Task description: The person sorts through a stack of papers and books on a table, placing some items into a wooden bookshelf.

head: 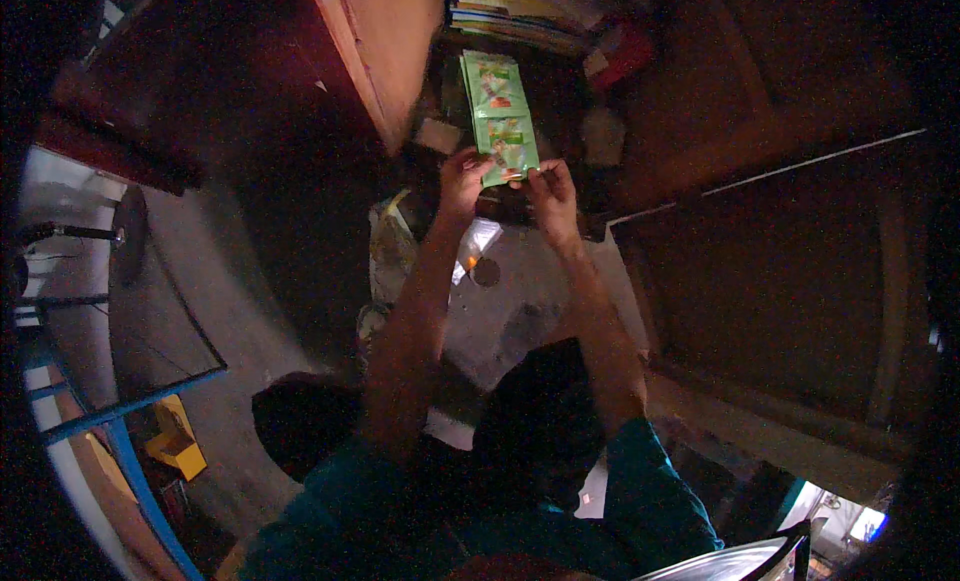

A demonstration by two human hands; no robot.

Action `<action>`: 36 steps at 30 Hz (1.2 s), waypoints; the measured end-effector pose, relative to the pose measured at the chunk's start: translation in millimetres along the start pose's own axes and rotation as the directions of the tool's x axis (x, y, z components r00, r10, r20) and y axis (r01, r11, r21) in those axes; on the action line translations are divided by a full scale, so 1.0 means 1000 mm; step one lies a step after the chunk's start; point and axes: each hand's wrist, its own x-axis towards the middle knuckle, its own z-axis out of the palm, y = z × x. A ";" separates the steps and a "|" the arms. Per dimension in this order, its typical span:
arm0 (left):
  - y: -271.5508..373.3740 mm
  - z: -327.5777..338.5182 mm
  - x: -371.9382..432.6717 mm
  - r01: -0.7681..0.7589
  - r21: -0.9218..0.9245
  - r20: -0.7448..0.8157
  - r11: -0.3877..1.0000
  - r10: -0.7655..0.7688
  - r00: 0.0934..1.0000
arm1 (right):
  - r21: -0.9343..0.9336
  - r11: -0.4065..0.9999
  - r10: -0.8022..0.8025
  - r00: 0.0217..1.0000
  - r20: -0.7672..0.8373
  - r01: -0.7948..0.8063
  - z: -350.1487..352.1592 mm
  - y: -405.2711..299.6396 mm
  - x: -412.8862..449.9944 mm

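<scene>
A strip of green printed sachets [504,115] is stretched out in front of me, at least two sachets long, with more layers showing behind its left edge. My left hand [463,179] pinches its lower left corner between thumb and fingers. At the lower right corner, my right hand [553,194] holds the same strip by its edge. The far end of the strip reaches toward a dark shelf space. Both forearms are stretched forward over the grey floor.
Stacked books or papers [517,14] lie beyond the strip. An open wooden door [390,55] stands at upper left, a dark wooden panel [772,281] at right. Plastic bags [394,243] lie left of my forearms. A yellow box [178,446] and blue metal frame [135,461] are at lower left.
</scene>
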 end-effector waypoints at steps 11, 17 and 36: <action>0.030 0.009 -0.015 0.240 -0.342 -0.030 0.909 -0.265 0.964 | 0.037 0.999 0.009 1.000 -0.028 -0.008 0.012 -0.023 -0.015; 0.090 0.025 -0.040 -0.150 -0.545 -0.116 0.824 0.104 0.988 | -0.091 0.996 0.001 0.996 -0.090 -0.009 0.017 -0.051 -0.039; 0.167 -0.004 -0.026 0.431 -0.154 0.303 0.889 -0.373 0.877 | 0.409 0.866 0.318 0.948 -0.007 -0.287 0.032 -0.093 -0.015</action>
